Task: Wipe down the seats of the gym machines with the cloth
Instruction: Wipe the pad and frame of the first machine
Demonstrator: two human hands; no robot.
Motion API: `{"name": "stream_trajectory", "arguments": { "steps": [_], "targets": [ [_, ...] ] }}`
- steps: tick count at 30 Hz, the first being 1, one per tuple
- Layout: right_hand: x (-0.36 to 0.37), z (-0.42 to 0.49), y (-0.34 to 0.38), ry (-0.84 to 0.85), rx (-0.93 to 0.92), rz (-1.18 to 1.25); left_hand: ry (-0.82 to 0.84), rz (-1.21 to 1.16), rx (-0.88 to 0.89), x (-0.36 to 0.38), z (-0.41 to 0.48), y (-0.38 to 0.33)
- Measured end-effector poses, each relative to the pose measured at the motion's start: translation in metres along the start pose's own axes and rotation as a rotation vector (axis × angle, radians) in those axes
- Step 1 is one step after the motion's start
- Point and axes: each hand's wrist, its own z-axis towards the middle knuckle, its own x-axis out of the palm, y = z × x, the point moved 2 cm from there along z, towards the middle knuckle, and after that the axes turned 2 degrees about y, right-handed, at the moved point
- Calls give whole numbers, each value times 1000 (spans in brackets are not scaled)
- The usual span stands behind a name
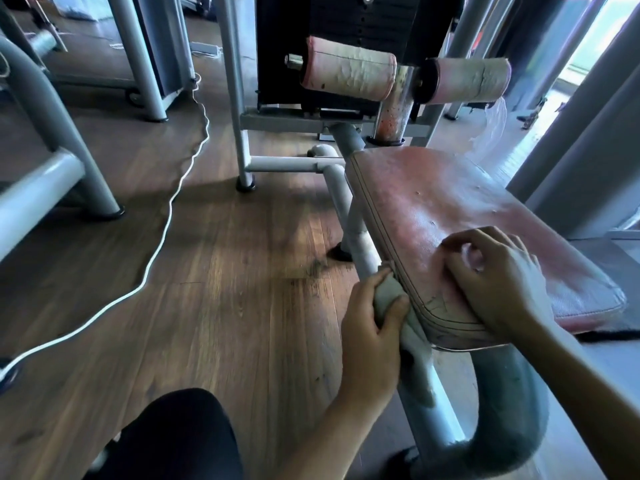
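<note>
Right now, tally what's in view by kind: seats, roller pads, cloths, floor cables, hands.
Worn pink padded seat: 1
Faded pink foam roller pads: 2
Grey cloth: 1
White cable: 1
Bare hands: 2, the left hand gripping the cloth, the right hand resting on the seat
Total: 7

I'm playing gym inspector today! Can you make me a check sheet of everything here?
Surface: wooden floor, with a scuffed patch near the seat post.
Job's things: worn red seat; grey cloth pressed against its left side edge.
Clutter: clear plastic behind the seat.
Hands: left hand grips the cloth; right hand rests on the seat top with fingers bent, unclear if it holds anything.
Cables: white cable snaking across the floor.
Surroundings: two worn roller pads, weight stack, grey machine frames.
</note>
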Motion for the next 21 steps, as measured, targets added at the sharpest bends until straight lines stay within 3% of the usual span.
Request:
{"name": "stream_trajectory", "arguments": {
  "steps": [2, 6, 10, 16, 21],
  "targets": [
    [-1, 16, 0, 62, 0, 12, 44, 33, 51, -2, -7, 0],
    [20, 59, 18, 251, -48, -20, -24, 31, 35, -3, 39, 4],
    [38, 67, 22, 197, -60, -24, -55, 101, -13, -10, 104, 9],
    [40, 69, 22, 169, -62, -35, -22, 58, 64, -3, 54, 11],
    [37, 69, 25, 169, -39, -31, -65, 131, -16, -7, 121, 5]
  ]
}}
